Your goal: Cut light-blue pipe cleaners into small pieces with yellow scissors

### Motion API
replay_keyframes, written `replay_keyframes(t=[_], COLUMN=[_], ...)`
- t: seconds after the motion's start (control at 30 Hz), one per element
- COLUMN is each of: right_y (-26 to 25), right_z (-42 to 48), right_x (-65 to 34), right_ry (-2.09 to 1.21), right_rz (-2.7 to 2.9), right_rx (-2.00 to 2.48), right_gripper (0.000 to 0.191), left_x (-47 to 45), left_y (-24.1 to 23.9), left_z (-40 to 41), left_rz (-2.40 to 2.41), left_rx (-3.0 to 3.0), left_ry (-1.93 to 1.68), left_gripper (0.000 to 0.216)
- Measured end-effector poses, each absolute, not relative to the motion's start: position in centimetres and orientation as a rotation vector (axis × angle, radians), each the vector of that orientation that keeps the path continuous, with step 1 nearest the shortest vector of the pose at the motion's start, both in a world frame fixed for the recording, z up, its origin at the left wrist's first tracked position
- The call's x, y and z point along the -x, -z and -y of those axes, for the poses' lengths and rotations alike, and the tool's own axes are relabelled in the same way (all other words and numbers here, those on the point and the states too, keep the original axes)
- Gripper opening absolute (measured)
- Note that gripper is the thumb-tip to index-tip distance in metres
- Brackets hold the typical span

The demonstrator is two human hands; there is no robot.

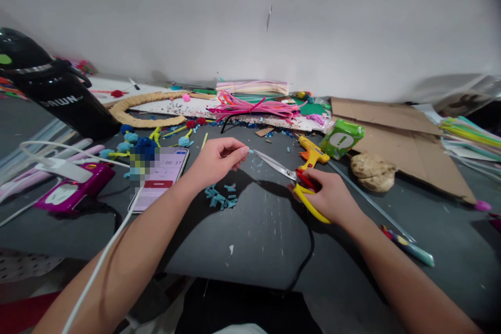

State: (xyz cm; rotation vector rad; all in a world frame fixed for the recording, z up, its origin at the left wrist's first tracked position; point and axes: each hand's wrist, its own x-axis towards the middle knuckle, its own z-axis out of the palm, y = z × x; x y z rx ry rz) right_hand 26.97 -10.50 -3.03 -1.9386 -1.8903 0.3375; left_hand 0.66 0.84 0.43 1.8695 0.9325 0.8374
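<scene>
Between thumb and fingertips, my left hand [224, 160] pinches a small light-blue strip [251, 152], of which only the end shows. My right hand [327, 194] grips scissors [278, 168] by their red and yellow handles. The blades point left, look nearly closed, and their tips lie close to the strip. Below my left hand, a loose pile of cut light-blue pieces [221, 197] rests on the dark grey table [254, 240]. Tiny blue scraps are scattered under the blades.
A phone [164, 182] lies left of my left hand, with a white cable crossing my forearm. A black bottle [55, 88] stands far left. Behind my right hand are a yellow glue gun [312, 153], a green packet [342, 138] and cardboard [407, 151]. Pink pipe cleaners [254, 108] lie at the back.
</scene>
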Motion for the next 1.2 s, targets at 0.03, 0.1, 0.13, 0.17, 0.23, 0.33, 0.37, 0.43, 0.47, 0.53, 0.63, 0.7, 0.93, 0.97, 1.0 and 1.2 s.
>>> replay_keyframes(t=[0.03,0.1,0.13,0.17,0.23,0.33,0.37,0.43,0.47,0.53,0.63,0.7,0.93,0.97,1.0,1.2], right_y=[3.05,3.10,3.11,3.11,3.08,2.99,2.97,2.98,3.02,3.12,3.25,3.23,3.15,3.19,3.23,3.12], right_z=[10.48,10.46,10.45,10.44,10.43,10.41,10.41,10.41,10.41,10.40,10.37,10.36,10.49,10.52,10.53,10.55], right_x=[-26.99,-27.01,-27.00,-26.98,-26.92,-26.85,-26.84,-26.88,-26.91,-27.00,-27.08,-27.08,-26.79,-26.76,-26.73,-26.61], right_ry=[-0.337,-0.336,-0.336,-0.337,-0.338,-0.345,-0.347,-0.350,-0.349,-0.351,-0.361,-0.362,-0.388,-0.396,-0.401,-0.397], right_rz=[1.895,1.901,1.903,1.906,1.913,1.917,1.917,1.921,1.923,1.926,1.928,1.931,1.858,1.843,1.833,1.862], right_rx=[1.932,1.916,1.910,1.907,1.907,1.912,1.912,1.911,1.909,1.908,1.899,1.887,1.887,1.878,1.868,1.865], right_gripper=[0.030,0.031,0.031,0.031,0.029,0.028,0.029,0.031,0.031,0.029,0.023,0.023,0.032,0.033,0.034,0.033], left_x=[-0.66,-0.66,-0.66,-0.65,-0.64,-0.64,-0.65,-0.67,-0.68,-0.68,-0.67,-0.66,-0.65,-0.61,-0.55,-0.26], left_y=[-0.42,-0.40,-0.38,-0.37,-0.38,-0.48,-0.52,-0.56,-0.56,-0.53,-0.44,-0.42,-0.46,-0.45,-0.44,-0.26], left_z=[-0.84,-0.87,-0.88,-0.89,-0.87,-0.77,-0.74,-0.70,-0.70,-0.72,-0.75,-0.73,-0.76,-0.81,-0.85,-0.99], left_rz=[-0.935,-0.936,-0.935,-0.933,-0.929,-0.927,-0.928,-0.931,-0.932,-0.930,-0.925,-0.928,-0.926,-0.923,-0.921,-0.914], left_rx=[-1.883,-1.906,-1.916,-1.923,-1.929,-1.919,-1.914,-1.906,-1.904,-1.902,-1.901,-1.899,-1.901,-1.902,-1.903,-1.909], left_ry=[-0.848,-0.863,-0.866,-0.865,-0.859,-0.843,-0.841,-0.840,-0.842,-0.845,-0.847,-0.847,-0.859,-0.865,-0.873,-0.942], left_gripper=[0.023,0.024,0.024,0.024,0.024,0.023,0.023,0.023,0.023,0.023,0.023,0.023,0.023,0.023,0.023,0.021])
